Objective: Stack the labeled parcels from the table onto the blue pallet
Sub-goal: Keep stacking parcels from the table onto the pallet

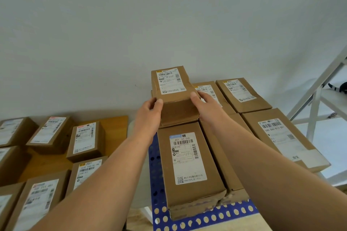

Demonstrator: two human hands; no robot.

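A brown labeled parcel [174,95] is held at the far end of the blue pallet [197,217], above another box. My left hand [150,112] grips its near left corner and my right hand [204,105] grips its near right side. Several labeled parcels lie stacked on the pallet, among them a long one [187,163] in front and a wide one [281,137] on the right. More labeled parcels [84,140] lie on the wooden table [116,127] at the left.
A plain wall stands right behind the pallet and the table. A white metal frame [317,99] rises at the right. The pallet's perforated blue edge shows at the front and between table and stack.
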